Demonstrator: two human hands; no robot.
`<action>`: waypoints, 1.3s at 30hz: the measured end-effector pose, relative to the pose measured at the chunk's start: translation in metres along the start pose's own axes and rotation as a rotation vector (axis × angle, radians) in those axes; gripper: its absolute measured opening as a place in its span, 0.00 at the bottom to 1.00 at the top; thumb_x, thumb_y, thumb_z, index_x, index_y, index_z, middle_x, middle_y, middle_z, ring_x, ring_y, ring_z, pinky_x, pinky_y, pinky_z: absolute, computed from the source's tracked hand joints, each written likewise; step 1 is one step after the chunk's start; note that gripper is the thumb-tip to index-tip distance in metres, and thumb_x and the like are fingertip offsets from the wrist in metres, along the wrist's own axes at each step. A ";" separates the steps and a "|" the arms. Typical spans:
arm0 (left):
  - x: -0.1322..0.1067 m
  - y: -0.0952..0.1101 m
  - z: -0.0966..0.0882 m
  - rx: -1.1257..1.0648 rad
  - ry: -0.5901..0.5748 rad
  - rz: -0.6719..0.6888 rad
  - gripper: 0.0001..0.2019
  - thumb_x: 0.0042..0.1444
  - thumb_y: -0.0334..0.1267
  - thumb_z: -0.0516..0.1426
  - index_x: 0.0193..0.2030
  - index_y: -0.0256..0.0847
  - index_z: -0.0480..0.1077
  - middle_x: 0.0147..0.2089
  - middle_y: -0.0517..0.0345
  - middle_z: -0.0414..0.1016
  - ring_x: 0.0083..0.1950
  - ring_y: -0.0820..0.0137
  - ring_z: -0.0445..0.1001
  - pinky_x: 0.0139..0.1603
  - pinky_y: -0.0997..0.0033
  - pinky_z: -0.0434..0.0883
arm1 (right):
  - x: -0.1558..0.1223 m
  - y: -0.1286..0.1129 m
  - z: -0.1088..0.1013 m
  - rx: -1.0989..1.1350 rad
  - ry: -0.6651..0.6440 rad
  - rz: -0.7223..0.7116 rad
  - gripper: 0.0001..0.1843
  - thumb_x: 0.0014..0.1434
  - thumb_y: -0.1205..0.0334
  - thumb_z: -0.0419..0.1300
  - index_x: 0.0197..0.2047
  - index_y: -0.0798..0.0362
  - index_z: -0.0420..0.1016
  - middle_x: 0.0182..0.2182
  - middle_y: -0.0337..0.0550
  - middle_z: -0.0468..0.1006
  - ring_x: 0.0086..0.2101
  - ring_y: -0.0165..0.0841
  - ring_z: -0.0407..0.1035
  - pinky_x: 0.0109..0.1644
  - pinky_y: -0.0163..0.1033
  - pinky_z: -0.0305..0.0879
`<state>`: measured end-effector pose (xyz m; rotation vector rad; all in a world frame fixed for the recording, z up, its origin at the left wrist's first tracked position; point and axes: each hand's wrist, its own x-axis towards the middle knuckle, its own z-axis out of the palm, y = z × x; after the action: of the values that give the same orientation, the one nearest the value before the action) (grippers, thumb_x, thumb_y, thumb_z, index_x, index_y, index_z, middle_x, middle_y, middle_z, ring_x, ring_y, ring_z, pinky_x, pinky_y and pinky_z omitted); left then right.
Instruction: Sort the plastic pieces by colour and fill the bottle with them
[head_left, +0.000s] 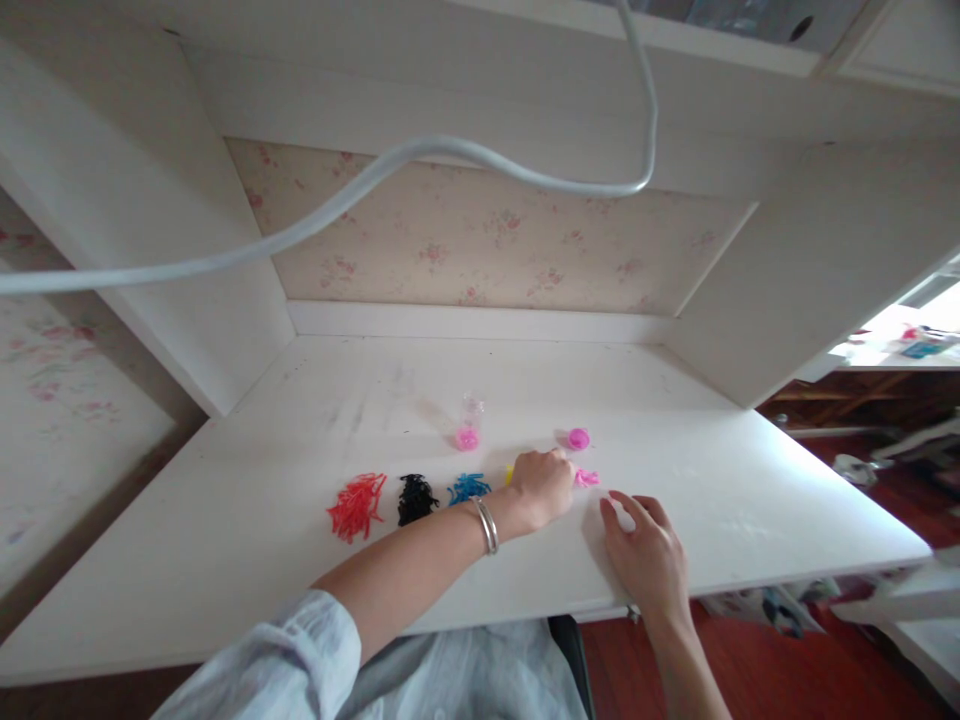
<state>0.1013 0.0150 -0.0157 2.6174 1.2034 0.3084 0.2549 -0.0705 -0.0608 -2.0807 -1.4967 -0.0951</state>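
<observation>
My left hand (541, 485) reaches across the white desk (300, 560), its fingers curled down onto a small heap of pink pieces (587, 478); a bit of yellow (509, 472) shows behind the wrist. A silver bangle sits on that wrist. My right hand (643, 550) rests near the desk's front edge, fingers bent around a small clear thing I cannot name. To the left lie heaps of red (357, 505), black (415, 497) and blue pieces (468, 488). A clear tube with a pink base (469, 425) stands behind them, and a pink cap (577, 438) lies to its right.
A white cable (390, 165) hangs across the upper view. White shelf walls enclose the desk on the left and right, with floral wallpaper behind. Red-brown floor and clutter show at the right.
</observation>
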 end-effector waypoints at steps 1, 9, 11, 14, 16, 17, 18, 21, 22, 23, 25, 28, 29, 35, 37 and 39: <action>0.000 -0.001 0.000 -0.001 0.002 -0.004 0.12 0.58 0.34 0.50 0.39 0.40 0.75 0.41 0.50 0.76 0.40 0.59 0.77 0.38 0.63 0.72 | 0.000 -0.001 -0.001 -0.017 0.005 0.015 0.19 0.58 0.47 0.52 0.43 0.47 0.77 0.41 0.41 0.73 0.31 0.31 0.68 0.36 0.37 0.60; -0.003 -0.007 -0.009 -0.037 0.022 -0.036 0.14 0.61 0.43 0.50 0.38 0.42 0.75 0.42 0.51 0.75 0.41 0.61 0.76 0.39 0.65 0.71 | -0.001 -0.003 -0.004 -0.096 -0.059 0.075 0.17 0.59 0.49 0.52 0.45 0.44 0.76 0.41 0.38 0.73 0.32 0.30 0.67 0.37 0.37 0.59; -0.004 -0.007 -0.012 -0.051 0.033 -0.048 0.15 0.61 0.42 0.49 0.38 0.42 0.76 0.42 0.51 0.75 0.40 0.62 0.76 0.39 0.66 0.71 | -0.002 -0.002 -0.004 -0.090 -0.058 0.081 0.16 0.60 0.50 0.51 0.44 0.45 0.76 0.41 0.38 0.73 0.31 0.30 0.67 0.36 0.36 0.58; -0.006 -0.008 -0.017 -0.077 0.058 -0.065 0.15 0.62 0.41 0.48 0.38 0.43 0.76 0.42 0.52 0.74 0.39 0.64 0.76 0.39 0.66 0.70 | -0.003 -0.002 -0.003 -0.084 -0.039 0.088 0.16 0.61 0.50 0.50 0.42 0.46 0.77 0.41 0.38 0.74 0.30 0.28 0.67 0.34 0.35 0.57; -0.009 -0.010 -0.021 -0.100 0.086 -0.069 0.16 0.62 0.41 0.47 0.38 0.44 0.76 0.42 0.53 0.74 0.38 0.65 0.76 0.38 0.67 0.70 | -0.003 -0.002 -0.003 -0.074 -0.022 0.101 0.17 0.61 0.49 0.50 0.40 0.46 0.77 0.40 0.37 0.74 0.29 0.28 0.67 0.33 0.35 0.57; -0.012 -0.011 -0.024 -0.114 0.103 -0.069 0.15 0.62 0.41 0.47 0.38 0.44 0.75 0.42 0.54 0.74 0.38 0.66 0.76 0.38 0.68 0.70 | -0.003 -0.002 -0.003 -0.065 -0.013 0.108 0.17 0.61 0.49 0.50 0.40 0.46 0.77 0.40 0.37 0.74 0.29 0.28 0.67 0.33 0.35 0.57; -0.016 -0.012 -0.027 -0.129 0.122 -0.067 0.15 0.62 0.41 0.47 0.38 0.45 0.75 0.42 0.55 0.74 0.37 0.66 0.75 0.38 0.69 0.70 | -0.003 -0.002 -0.003 -0.054 -0.005 0.110 0.17 0.61 0.49 0.51 0.40 0.46 0.77 0.40 0.37 0.74 0.29 0.28 0.67 0.33 0.35 0.57; -0.035 -0.019 -0.040 -0.171 0.172 -0.063 0.12 0.62 0.41 0.49 0.40 0.46 0.75 0.41 0.58 0.74 0.38 0.69 0.75 0.39 0.72 0.69 | -0.004 -0.001 -0.003 -0.018 0.021 0.104 0.17 0.60 0.47 0.52 0.40 0.46 0.78 0.39 0.37 0.74 0.28 0.27 0.67 0.32 0.35 0.56; -0.043 -0.023 -0.046 -0.185 0.191 -0.062 0.12 0.62 0.41 0.50 0.40 0.46 0.74 0.41 0.59 0.74 0.38 0.70 0.74 0.40 0.73 0.69 | -0.004 -0.001 -0.003 -0.007 0.030 0.099 0.17 0.60 0.47 0.52 0.40 0.46 0.78 0.39 0.37 0.74 0.28 0.27 0.67 0.32 0.35 0.56; -0.051 -0.027 -0.053 -0.204 0.218 -0.058 0.11 0.62 0.41 0.50 0.40 0.46 0.74 0.40 0.59 0.74 0.38 0.71 0.74 0.40 0.73 0.69 | -0.004 -0.001 -0.003 0.001 0.039 0.093 0.17 0.59 0.47 0.53 0.40 0.46 0.78 0.39 0.38 0.74 0.27 0.27 0.67 0.31 0.35 0.56; -0.069 -0.037 -0.070 -0.265 0.299 -0.042 0.11 0.62 0.40 0.51 0.39 0.44 0.74 0.39 0.59 0.74 0.38 0.72 0.73 0.41 0.74 0.68 | -0.004 -0.001 -0.003 0.012 0.057 0.077 0.18 0.59 0.46 0.53 0.39 0.47 0.79 0.38 0.39 0.75 0.26 0.27 0.66 0.31 0.35 0.57; -0.090 -0.056 -0.096 -0.358 0.453 -0.044 0.11 0.62 0.39 0.51 0.39 0.43 0.74 0.37 0.58 0.74 0.37 0.72 0.72 0.41 0.74 0.68 | -0.004 -0.002 -0.003 0.017 0.084 0.050 0.19 0.59 0.46 0.52 0.38 0.48 0.79 0.36 0.41 0.75 0.25 0.27 0.66 0.31 0.35 0.57; -0.095 -0.063 -0.104 -0.364 0.498 -0.062 0.11 0.62 0.39 0.51 0.40 0.42 0.74 0.37 0.58 0.74 0.37 0.72 0.72 0.40 0.74 0.68 | -0.004 -0.002 -0.003 0.017 0.092 0.045 0.20 0.59 0.46 0.52 0.38 0.48 0.79 0.36 0.41 0.75 0.24 0.27 0.66 0.31 0.35 0.57; -0.091 -0.099 -0.122 -0.240 0.645 -0.156 0.11 0.61 0.39 0.52 0.40 0.41 0.75 0.35 0.58 0.73 0.36 0.72 0.70 0.39 0.74 0.68 | -0.004 -0.004 -0.002 0.006 0.099 0.037 0.20 0.59 0.46 0.51 0.38 0.49 0.78 0.37 0.41 0.75 0.26 0.28 0.66 0.31 0.35 0.57; -0.083 -0.104 -0.120 -0.203 0.625 -0.149 0.11 0.61 0.38 0.52 0.41 0.41 0.75 0.36 0.58 0.73 0.36 0.72 0.71 0.40 0.74 0.67 | -0.004 -0.005 -0.003 -0.002 0.091 0.040 0.21 0.60 0.46 0.50 0.38 0.49 0.78 0.37 0.42 0.75 0.26 0.28 0.66 0.31 0.36 0.57; -0.075 -0.106 -0.116 -0.176 0.594 -0.161 0.11 0.60 0.37 0.52 0.42 0.42 0.75 0.37 0.58 0.74 0.36 0.72 0.71 0.40 0.74 0.67 | -0.004 -0.007 -0.004 0.000 0.086 0.042 0.21 0.60 0.45 0.49 0.38 0.49 0.78 0.37 0.42 0.75 0.26 0.29 0.66 0.31 0.36 0.57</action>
<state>-0.0555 0.0395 0.0556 2.3229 1.4612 1.1604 0.2485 -0.0747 -0.0563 -2.0803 -1.4008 -0.1668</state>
